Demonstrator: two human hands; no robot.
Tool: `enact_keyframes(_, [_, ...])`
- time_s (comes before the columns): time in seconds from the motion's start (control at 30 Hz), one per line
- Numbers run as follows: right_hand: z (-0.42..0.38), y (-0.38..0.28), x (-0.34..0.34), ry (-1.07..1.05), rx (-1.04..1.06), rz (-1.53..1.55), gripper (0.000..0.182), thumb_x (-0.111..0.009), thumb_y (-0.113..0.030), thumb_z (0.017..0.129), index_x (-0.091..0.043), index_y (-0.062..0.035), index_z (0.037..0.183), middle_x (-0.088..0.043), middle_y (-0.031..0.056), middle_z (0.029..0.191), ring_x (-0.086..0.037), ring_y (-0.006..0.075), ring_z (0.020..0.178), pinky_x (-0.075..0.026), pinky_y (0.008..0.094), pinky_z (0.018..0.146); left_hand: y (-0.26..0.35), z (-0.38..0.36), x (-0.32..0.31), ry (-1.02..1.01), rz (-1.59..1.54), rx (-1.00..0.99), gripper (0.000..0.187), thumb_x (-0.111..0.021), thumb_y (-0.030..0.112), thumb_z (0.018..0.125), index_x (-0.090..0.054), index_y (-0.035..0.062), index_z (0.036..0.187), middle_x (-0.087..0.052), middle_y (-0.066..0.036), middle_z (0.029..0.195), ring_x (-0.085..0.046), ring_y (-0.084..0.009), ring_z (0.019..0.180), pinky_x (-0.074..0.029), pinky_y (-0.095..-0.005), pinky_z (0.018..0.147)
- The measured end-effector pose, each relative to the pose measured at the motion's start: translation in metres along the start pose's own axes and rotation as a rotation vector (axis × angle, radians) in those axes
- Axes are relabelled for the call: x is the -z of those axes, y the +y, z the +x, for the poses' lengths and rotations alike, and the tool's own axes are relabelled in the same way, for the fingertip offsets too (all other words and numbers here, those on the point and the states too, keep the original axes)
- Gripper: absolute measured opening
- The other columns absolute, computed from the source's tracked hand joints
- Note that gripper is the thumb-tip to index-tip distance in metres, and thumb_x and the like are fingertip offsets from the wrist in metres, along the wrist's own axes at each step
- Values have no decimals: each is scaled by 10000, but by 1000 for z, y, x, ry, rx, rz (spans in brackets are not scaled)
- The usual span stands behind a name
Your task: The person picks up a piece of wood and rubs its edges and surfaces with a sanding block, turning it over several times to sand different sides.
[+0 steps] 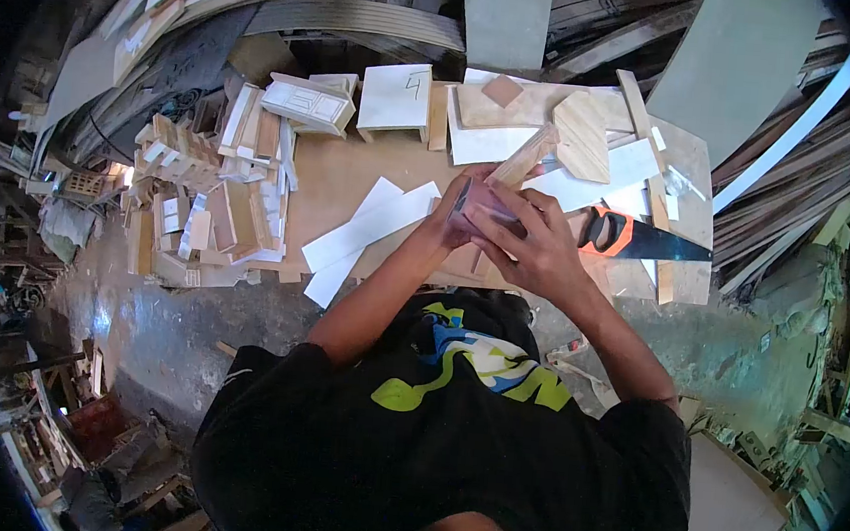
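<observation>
In front of my chest, both hands are closed round a small purplish-brown piece (484, 208) with a flat face. My left hand (446, 219) grips it from the left side. My right hand (539, 237) lies over it from the right, fingers bent across its face. A pale wooden strip (529, 154) sticks up beyond my fingers; how it joins the piece is hidden. Just right of my right hand lies a handsaw (637, 236) with an orange and black handle. White strips (373, 229) lie crossed on the workbench (338, 164) to the left.
Small wooden box-like parts (234, 216) are piled on the bench's left side. A white-topped piece marked 4 (395, 98) stands at the back. An eight-sided-looking wooden board (583, 136) and a brown square (502, 91) lie behind my hands. Stacked timber (811, 186) lines the right.
</observation>
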State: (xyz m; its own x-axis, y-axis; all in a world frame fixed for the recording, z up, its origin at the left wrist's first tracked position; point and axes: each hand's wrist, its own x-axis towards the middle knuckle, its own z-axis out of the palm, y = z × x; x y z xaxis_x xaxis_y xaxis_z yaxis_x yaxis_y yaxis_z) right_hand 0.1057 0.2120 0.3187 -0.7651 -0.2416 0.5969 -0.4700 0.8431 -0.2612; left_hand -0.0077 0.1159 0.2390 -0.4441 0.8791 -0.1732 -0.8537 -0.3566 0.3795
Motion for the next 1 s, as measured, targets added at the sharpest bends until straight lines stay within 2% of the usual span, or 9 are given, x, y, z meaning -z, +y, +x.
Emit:
enact_keyframes(0.17, [7,20,2,74,-150,-74,403,-799,-141,736,-719,-186,1128,-569,78,1308,-514,306,1044,-471,380,888,-5,17,33,-450,-137,-33,419,-469,314,957,-546,10,1234,-652,-114,1076,-652,-188,783,-565,-298,650])
enact_keyframes(0.2, [4,5,1,40,-78,-10,403,-793,-134,740,-717,-181,1134,-571,80,1302,-513,307,1036,-469,380,877,-10,5,-5,-101,100,-193,370,-462,315,958,-579,25,1155,-667,-97,957,-627,-170,646,-531,-271,533])
enact_keyframes(0.3, [4,6,0,49,-87,-16,408,-794,-138,735,-718,-182,1134,-574,75,1293,-523,302,1017,-467,378,877,1,-6,-25,-79,37,-141,382,-442,326,961,-580,25,1151,-666,-107,972,-625,-166,641,-530,-270,537])
enact_keyframes(0.4, [5,25,2,101,-220,-164,409,-814,-150,703,-727,-201,1100,-586,54,1267,-543,281,1019,-480,376,886,-7,19,59,-819,-409,111,463,-418,268,972,-513,-27,1316,-624,-149,1218,-673,-193,902,-590,-301,783])
enact_keyframes(0.47, [-1,0,2,37,-84,-29,414,-785,-143,738,-709,-221,1138,-586,61,1262,-536,304,984,-483,388,861,11,-12,-42,-21,-92,-5,363,-400,269,980,-584,5,1149,-671,-99,963,-630,-158,647,-557,-260,613])
enact_keyframes(0.7, [-7,6,6,-21,-80,-61,464,-815,-116,682,-720,-226,1122,-578,69,1301,-510,303,1042,-480,383,865,-8,3,53,-424,-302,88,476,-424,345,980,-508,8,1306,-640,-131,1127,-660,-208,859,-586,-347,812])
enact_keyframes(0.8, [-4,1,5,-3,-133,-79,475,-811,-130,692,-711,-235,1145,-575,66,1304,-525,300,1020,-484,378,872,8,-25,-45,220,78,28,501,-487,461,933,-586,40,1186,-706,-70,897,-674,-146,633,-613,-342,751])
enact_keyframes(0.87, [4,14,12,53,-198,-137,485,-803,-151,705,-695,-223,1173,-574,80,1295,-540,304,1012,-485,375,876,-9,6,45,-399,-267,128,556,-483,470,932,-534,34,1273,-675,-99,1062,-685,-186,821,-608,-348,804])
enact_keyframes(1.0, [-3,-3,8,-29,-92,-43,422,-783,-139,733,-710,-204,1143,-594,77,1254,-526,308,999,-483,388,870,-3,-10,-4,248,-49,75,415,-438,405,967,-549,72,1189,-669,-108,1020,-653,-160,666,-574,-270,533])
